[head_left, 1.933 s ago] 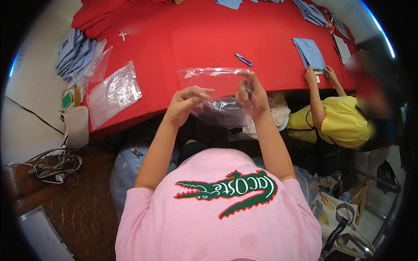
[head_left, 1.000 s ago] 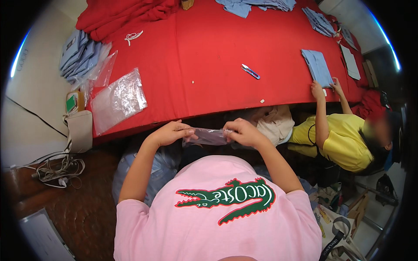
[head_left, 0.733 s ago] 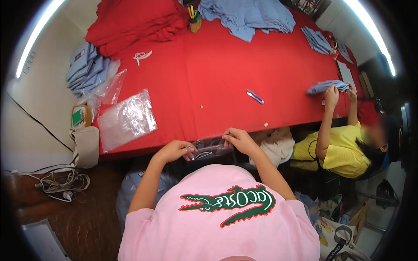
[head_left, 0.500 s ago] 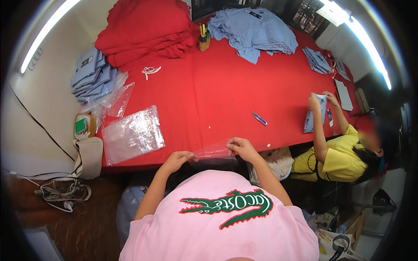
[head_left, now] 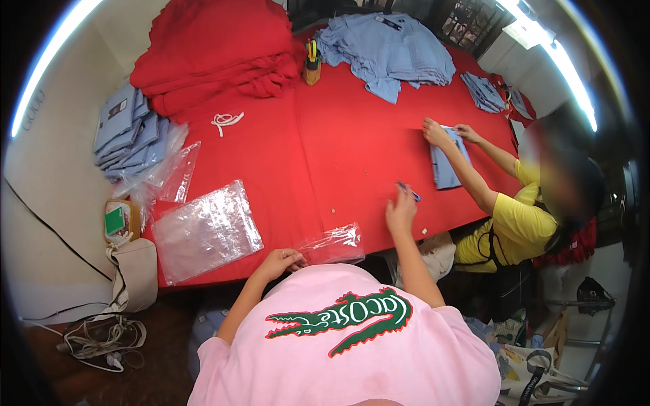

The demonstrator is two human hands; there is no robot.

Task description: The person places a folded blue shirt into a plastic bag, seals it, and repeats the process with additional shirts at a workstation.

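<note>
Pinching a crinkled clear plastic bag [head_left: 332, 243] in left hand [head_left: 279, 261] fingers, right hand [head_left: 401, 211] fingers spread beside slim blue pen [head_left: 408, 191].

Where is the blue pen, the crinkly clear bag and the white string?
blue pen [head_left: 408, 191], head view, middle of its barrel
crinkly clear bag [head_left: 333, 245], head view, its middle
white string [head_left: 226, 121], head view, middle of the coil

Pink short-sleeved shirt [head_left: 352, 358] — green crocodile emblem (red-outlined), forearms bare.
</note>
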